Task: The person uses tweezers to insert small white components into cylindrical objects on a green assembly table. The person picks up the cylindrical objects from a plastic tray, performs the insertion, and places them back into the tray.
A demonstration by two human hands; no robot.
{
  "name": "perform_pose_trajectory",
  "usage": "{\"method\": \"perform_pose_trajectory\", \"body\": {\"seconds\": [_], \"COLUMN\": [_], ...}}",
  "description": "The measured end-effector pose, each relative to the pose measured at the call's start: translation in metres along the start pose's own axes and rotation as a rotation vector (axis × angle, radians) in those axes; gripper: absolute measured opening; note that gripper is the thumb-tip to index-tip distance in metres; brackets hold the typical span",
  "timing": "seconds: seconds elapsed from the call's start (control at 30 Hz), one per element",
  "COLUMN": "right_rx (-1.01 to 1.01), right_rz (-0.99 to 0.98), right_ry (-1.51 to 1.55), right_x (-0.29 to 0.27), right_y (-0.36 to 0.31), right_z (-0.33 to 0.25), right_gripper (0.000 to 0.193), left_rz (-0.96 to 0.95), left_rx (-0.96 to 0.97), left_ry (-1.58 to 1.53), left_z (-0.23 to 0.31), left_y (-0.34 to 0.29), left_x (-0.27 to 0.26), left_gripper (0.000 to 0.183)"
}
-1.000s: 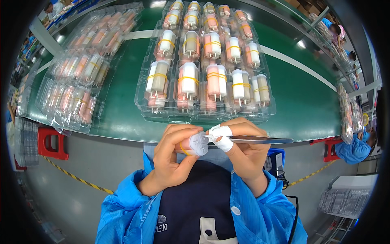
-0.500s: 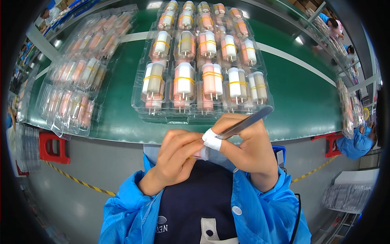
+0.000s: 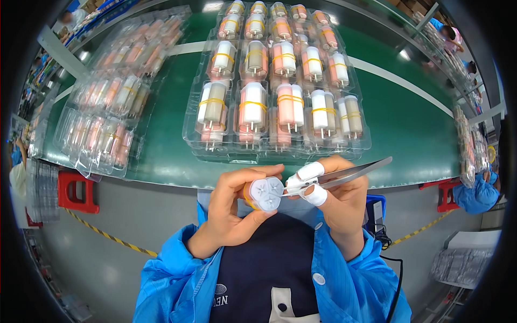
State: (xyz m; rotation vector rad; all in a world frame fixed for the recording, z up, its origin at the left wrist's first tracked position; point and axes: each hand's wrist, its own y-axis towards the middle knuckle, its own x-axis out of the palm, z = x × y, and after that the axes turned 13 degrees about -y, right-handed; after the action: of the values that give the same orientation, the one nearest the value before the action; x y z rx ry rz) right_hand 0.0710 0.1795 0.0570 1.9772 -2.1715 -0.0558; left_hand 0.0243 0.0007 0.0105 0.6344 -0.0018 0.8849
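My left hand [image 3: 237, 202] grips a bundle of three capped tubes [image 3: 265, 194] in front of my chest, a yellow rubber band round it. The pale round ends face up, each with a small fitting in its middle. My right hand [image 3: 339, 196], white tape on its thumb and a finger, is closed on silver metal tweezers [image 3: 358, 173]. Their thin tips point left and reach the bundle's right edge; whether they touch it I cannot tell. Their broad end sticks out to the upper right. The left fingers partly hide the bundle's sides.
Ahead on the green table [image 3: 406, 134] stands a stack of clear plastic trays [image 3: 231, 157] holding banded white, pink and grey tubes. More filled trays [image 3: 102, 126] lie to the left. Red stools [image 3: 78, 192] stand by the table, and a co-worker in blue [image 3: 475, 192] is at far right.
The bundle has turned so its round ends now face up into view. My right hand has shifted slightly right, and the tweezers lie flatter with their tips at the bundle.
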Motion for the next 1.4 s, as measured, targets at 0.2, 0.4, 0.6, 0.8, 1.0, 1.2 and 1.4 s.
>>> {"method": "perform_pose_trajectory", "body": {"seconds": [0.2, 0.4, 0.6, 0.8, 1.0, 1.2, 1.4], "right_rx": [-0.112, -0.01, -0.124, -0.203, -0.289, -0.262, -0.241], "right_rz": [-0.035, 0.036, 0.117, 0.127, 0.051, 0.008, 0.005], "right_ry": [-0.092, -0.023, -0.111, -0.13, -0.33, -0.374, -0.367], "right_x": [-0.002, -0.003, -0.004, 0.005, 0.007, 0.008, 0.009], "right_y": [0.004, -0.001, 0.001, -0.003, -0.001, 0.001, 0.003], "right_z": [0.004, 0.006, 0.011, 0.0, -0.002, -0.002, -0.002], "right_gripper": [0.018, 0.019, 0.02, 0.019, 0.017, 0.014, 0.014], "left_rz": [0.003, -0.026, -0.025, -0.008, -0.016, 0.016, 0.06], "left_rx": [-0.037, -0.166, -0.054, -0.06, -0.018, -0.006, -0.02], "left_ry": [-0.082, -0.043, 0.167, 0.097, 0.09, 0.154, 0.191], "left_z": [-0.001, 0.012, 0.002, -0.007, -0.003, -0.008, -0.006], "left_y": [-0.003, 0.001, -0.003, -0.008, -0.003, -0.007, -0.007], "left_x": [0.0, -0.001, 0.003, 0.007, 0.01, 0.007, 0.008], "left_gripper": [0.05, 0.045, 0.045, 0.051, 0.05, 0.048, 0.047]}}
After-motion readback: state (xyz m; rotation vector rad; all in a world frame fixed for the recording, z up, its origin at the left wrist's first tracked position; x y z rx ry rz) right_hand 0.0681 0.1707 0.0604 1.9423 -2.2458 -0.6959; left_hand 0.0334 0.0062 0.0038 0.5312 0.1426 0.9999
